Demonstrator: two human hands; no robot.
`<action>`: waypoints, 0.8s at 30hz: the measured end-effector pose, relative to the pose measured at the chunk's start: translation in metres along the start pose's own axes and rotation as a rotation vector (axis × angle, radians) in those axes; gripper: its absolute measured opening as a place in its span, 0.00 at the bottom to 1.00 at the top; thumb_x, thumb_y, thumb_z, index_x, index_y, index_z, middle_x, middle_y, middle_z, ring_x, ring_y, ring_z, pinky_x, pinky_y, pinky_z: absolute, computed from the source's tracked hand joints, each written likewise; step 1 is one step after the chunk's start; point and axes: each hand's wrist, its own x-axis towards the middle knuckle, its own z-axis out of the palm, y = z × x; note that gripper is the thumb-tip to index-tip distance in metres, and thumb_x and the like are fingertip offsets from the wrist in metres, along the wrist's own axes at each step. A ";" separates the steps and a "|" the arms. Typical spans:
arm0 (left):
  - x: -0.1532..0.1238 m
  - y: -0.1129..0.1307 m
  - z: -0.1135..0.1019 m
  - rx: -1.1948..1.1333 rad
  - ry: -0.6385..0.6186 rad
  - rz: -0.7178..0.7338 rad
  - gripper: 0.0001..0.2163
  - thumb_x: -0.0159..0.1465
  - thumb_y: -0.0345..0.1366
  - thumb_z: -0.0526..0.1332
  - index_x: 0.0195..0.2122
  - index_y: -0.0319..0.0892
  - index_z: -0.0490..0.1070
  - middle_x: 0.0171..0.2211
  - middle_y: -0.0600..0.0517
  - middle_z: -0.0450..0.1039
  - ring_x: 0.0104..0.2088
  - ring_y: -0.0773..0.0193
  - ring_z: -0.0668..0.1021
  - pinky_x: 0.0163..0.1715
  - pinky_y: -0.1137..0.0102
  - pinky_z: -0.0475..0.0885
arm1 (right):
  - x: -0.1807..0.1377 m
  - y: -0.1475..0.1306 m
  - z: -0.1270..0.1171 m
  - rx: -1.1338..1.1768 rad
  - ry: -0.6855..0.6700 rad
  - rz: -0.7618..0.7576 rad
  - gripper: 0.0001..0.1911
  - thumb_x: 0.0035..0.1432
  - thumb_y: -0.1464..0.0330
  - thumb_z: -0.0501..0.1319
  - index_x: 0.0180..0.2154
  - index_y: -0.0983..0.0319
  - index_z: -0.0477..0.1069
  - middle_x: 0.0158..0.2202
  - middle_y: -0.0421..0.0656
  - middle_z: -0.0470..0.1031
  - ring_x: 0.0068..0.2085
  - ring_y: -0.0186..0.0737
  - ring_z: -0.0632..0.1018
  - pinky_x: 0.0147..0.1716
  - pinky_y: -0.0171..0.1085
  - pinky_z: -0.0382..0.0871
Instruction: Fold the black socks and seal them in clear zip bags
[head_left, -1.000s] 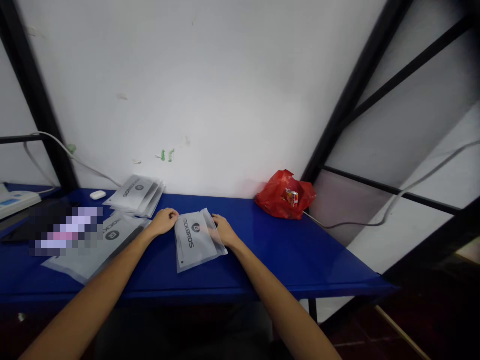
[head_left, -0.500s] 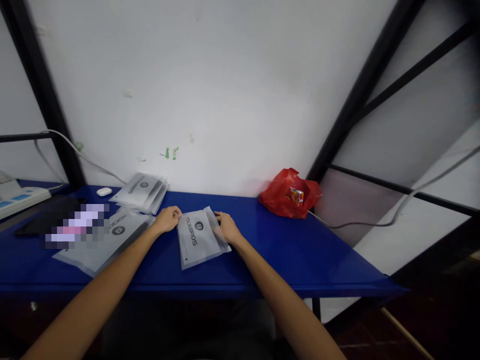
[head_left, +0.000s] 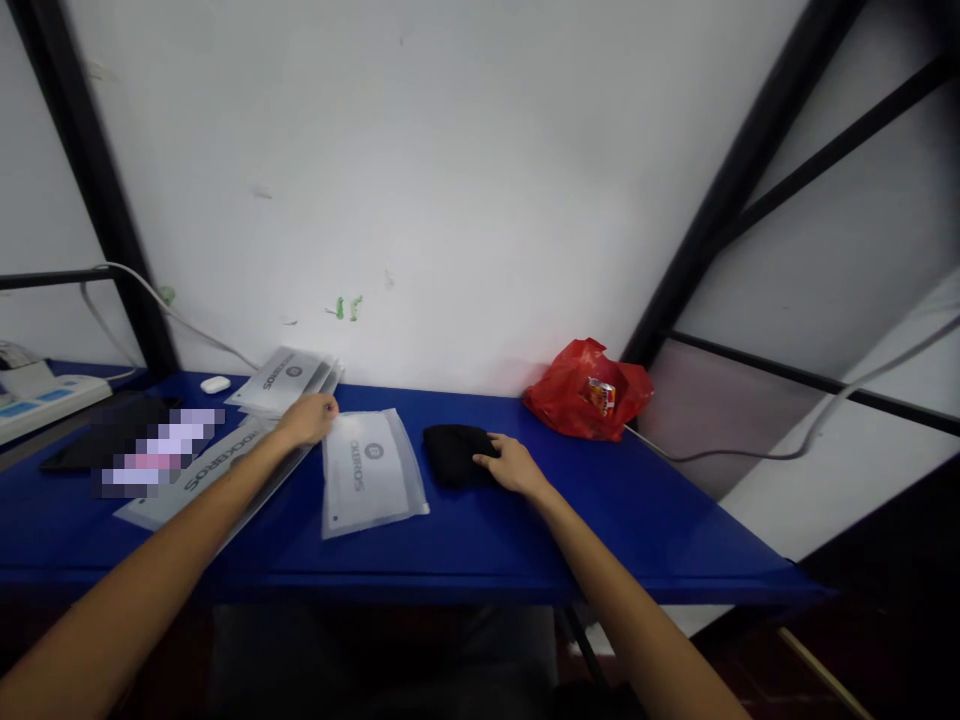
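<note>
A frosted zip bag (head_left: 386,490) with dark ROCKBROS lettering lies on the blue table, its zip edge to the right. My left hand (head_left: 309,420) is closed on the bag's upper left corner, fingers pinched together. Right of the bag is a black folded cloth item (head_left: 454,457); what kind it is, I cannot tell. My right hand (head_left: 517,466) grips its right end between thumb and fingers.
Behind my left hand sits a stack of similar bags (head_left: 281,380). Another large printed bag (head_left: 161,505) lies under my left forearm, near a blurred-out phone-like patch (head_left: 161,450). A red plastic bag (head_left: 562,400) stands back right. A power strip (head_left: 60,400) is far left.
The black cloth item now shows beside the bag, under my right hand, which moved right off the bag's zip edge. My left hand and the bag shifted left.
</note>
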 end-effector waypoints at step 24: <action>-0.036 0.081 0.041 0.419 0.065 0.184 0.16 0.60 0.26 0.51 0.49 0.33 0.66 0.48 0.37 0.67 0.49 0.47 0.68 0.46 0.57 0.63 | 0.000 -0.004 -0.011 -0.029 0.134 -0.017 0.22 0.63 0.59 0.48 0.44 0.63 0.74 0.48 0.48 0.75 0.51 0.45 0.73 0.53 0.41 0.62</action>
